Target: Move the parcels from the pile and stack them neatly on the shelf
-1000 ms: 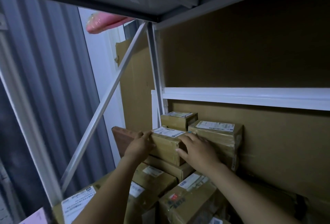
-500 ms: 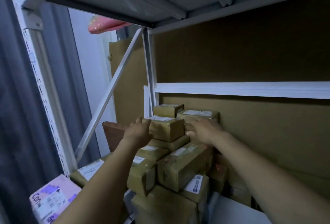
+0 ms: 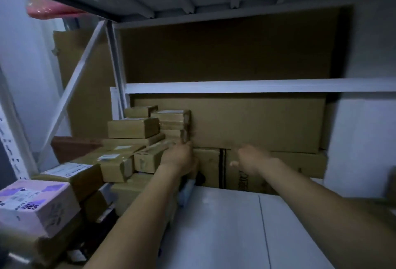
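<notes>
On the shelf (image 3: 225, 215), left of its bare grey surface, the parcels (image 3: 137, 140) stand stacked in brown tiers. A pink box (image 3: 36, 202) sits at the stack's far left. The left hand (image 3: 179, 158) presses against the stack's right side; its grip is not discernible. Right of the stack, the right hand (image 3: 250, 159) hangs released, fingers loose, touching nothing.

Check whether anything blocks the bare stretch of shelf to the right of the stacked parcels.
Nothing visible does. The grey shelf lies bare right of the stacked parcels, back to the big cardboard sheets at the rear. Only the left hand, against the stack's right edge, and the empty, open right hand hang over it.
</notes>
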